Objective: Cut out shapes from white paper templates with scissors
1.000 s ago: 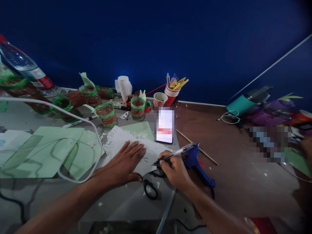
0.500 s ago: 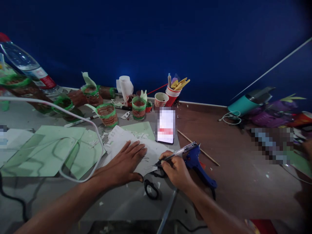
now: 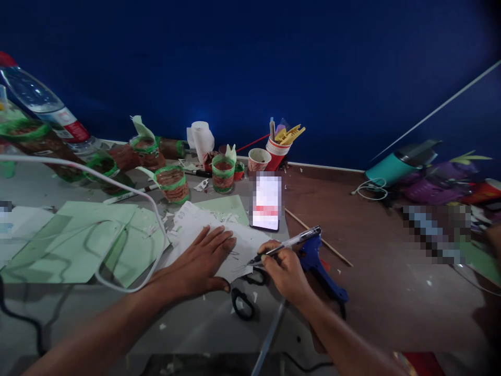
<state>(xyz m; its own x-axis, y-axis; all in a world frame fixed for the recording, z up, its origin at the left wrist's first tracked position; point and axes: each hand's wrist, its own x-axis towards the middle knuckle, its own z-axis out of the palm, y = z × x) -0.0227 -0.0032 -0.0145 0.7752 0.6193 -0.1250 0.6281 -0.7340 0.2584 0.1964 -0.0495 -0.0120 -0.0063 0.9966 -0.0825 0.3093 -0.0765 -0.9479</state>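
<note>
My left hand (image 3: pixel 203 261) lies flat on a white sheet of paper (image 3: pixel 258 241), fingers stretched out. Between the fingertips of my right hand (image 3: pixel 285 271) is a clear pen (image 3: pixel 295 240), its tip at the paper's lower right, near some pencil-thin dark strokes. Black-handled scissors (image 3: pixel 243 305) lie just below the paper, their blades hidden. A blue glue gun (image 3: pixel 323 274) rests right of my right hand. Beyond the paper a lit phone (image 3: pixel 266 201) stands or lies, its screen blurred out.
Several brown-and-green wrapped cups (image 3: pixel 172 185) stand at the back left. Green paper sheets (image 3: pixel 74 240) lie left under a white cable (image 3: pixel 154 209). A red cup (image 3: pixel 277 154) holds utensils. A thin stick (image 3: pixel 336 250) lies right. Another person's hand (image 3: pixel 493 235) shows at the far right.
My right hand and the pen have shifted slightly right, and the pen tip moved a little left along the paper's lower edge. My left hand has stayed in place.
</note>
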